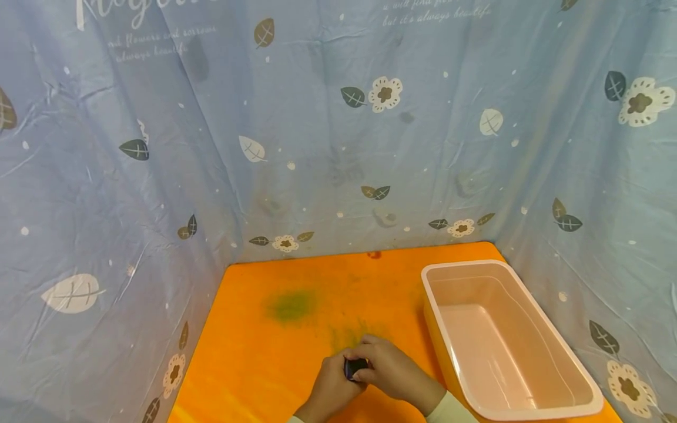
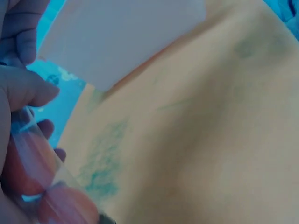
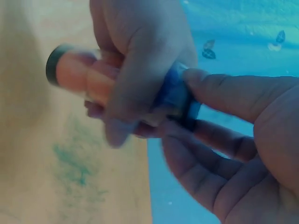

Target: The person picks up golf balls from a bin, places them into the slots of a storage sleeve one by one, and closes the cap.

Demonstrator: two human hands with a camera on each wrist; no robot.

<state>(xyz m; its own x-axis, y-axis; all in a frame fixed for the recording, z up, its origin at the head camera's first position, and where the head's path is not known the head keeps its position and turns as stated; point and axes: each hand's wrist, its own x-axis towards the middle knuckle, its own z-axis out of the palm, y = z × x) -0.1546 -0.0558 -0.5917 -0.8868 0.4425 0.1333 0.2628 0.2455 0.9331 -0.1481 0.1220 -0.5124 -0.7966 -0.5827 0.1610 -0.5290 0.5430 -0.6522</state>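
Note:
My left hand grips a clear tube with rounded orange shapes inside; exactly what they are is hard to tell. A black end closes the tube on one side. At its other end is a dark cap, which my right hand pinches between thumb and fingers. In the left wrist view the tube slants below the left thumb. Most of the tube's middle is hidden behind the left fingers.
An orange table lies under the hands, with green smudges on it. To the right stands a pale pink basin. A blue patterned curtain hangs around the back and both sides.

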